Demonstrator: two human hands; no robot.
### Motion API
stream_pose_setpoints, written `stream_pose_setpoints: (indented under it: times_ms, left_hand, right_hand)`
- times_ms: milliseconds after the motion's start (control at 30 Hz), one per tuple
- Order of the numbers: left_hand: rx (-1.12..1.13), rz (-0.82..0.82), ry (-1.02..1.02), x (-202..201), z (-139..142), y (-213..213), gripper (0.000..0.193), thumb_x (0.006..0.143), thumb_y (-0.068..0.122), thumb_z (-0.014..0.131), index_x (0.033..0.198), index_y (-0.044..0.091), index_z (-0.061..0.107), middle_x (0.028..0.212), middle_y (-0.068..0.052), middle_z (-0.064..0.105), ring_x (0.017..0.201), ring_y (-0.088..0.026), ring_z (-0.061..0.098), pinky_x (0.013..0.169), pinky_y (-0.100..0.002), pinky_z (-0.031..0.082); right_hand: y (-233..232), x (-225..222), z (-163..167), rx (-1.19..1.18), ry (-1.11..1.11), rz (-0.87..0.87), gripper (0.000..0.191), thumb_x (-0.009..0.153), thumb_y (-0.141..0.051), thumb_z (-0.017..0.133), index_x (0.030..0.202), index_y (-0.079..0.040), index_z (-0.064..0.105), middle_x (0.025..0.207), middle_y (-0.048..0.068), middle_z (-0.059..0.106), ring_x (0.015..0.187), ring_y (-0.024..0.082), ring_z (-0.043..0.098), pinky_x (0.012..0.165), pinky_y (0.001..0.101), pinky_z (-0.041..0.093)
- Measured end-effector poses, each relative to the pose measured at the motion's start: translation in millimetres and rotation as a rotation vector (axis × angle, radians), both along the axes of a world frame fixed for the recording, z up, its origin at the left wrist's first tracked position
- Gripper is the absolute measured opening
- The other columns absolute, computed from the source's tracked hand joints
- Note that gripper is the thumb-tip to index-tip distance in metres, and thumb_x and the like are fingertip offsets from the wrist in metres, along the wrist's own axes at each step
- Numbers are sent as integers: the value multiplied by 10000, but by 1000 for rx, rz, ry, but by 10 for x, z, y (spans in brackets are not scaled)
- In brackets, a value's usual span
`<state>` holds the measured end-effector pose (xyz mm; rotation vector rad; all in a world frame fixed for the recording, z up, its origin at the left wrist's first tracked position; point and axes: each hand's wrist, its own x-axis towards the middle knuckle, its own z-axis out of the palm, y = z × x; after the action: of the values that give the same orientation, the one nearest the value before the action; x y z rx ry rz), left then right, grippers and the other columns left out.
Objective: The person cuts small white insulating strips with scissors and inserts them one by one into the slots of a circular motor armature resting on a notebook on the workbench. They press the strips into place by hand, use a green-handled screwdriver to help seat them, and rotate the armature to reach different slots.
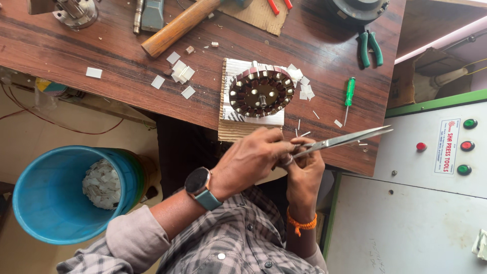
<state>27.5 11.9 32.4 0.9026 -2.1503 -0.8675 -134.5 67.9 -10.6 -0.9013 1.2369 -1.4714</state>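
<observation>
My right hand (303, 175), with an orange thread on its wrist, grips the ring handles of long steel scissors (345, 138). The blades are nearly closed and point right over the table edge. My left hand (248, 160), with a watch on its wrist, reaches across, and its fingertips are pinched together at the scissors' pivot. Whatever they pinch is hidden. Just beyond my hands a round motor stator (261, 91) with copper-coloured slots lies flat on a striped card over a wooden block (234, 131).
White paper bits (180, 73) and slivers are scattered on the wooden table (101, 56). A wooden hammer handle (177, 26), a green screwdriver (349, 94) and green pliers (370, 48) lie farther back. A blue bucket (56, 203) of white scraps stands at lower left. A white control panel with buttons (464, 147) is on the right.
</observation>
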Motion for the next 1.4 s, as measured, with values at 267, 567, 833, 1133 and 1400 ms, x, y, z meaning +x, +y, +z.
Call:
stream_pose_setpoints:
  times_ms: [267,567,833,1133,1400]
  left_hand:
    - [249,-115,287,93,-23,-305,127,905,108,748,1004,44,703,964,-51,664,864,-185,705,732,-328,591]
    - [611,41,553,-13,-193,-247,153,904,65,749,1055,56,772,976,-46,750,840,-132,749,737,-274,647]
    - [619,87,382,31,-224,-284,148,891,131,766,1025,76,792,912,-41,804,820,-92,769,729,-244,638]
    - [528,188,358,96,-227,-387,139,929,193,744,970,65,780,870,-35,790,813,-100,757,734,-258,610]
    - [466,225,422,117,-181,-328,107,946,146,712,958,52,762,876,-38,788,812,-103,776,738,-253,644]
  right_hand:
    - [-90,149,126,-158,150,-49,355,975,-84,763,1249,8,558,939,52,699,840,68,654,728,181,531]
    - [-211,148,104,-32,19,-74,319,955,-90,770,1178,12,567,946,70,689,822,129,704,723,267,628]
    - [-78,-203,40,95,13,280,468,946,-157,746,1319,0,512,961,60,659,795,150,688,704,296,600]
    - [124,-283,-60,346,-131,754,970,699,-455,935,1409,95,569,845,19,596,760,92,559,648,233,410]
    - [89,-233,8,357,-67,719,1007,628,-503,951,1345,122,620,749,-4,558,683,86,531,598,236,373]
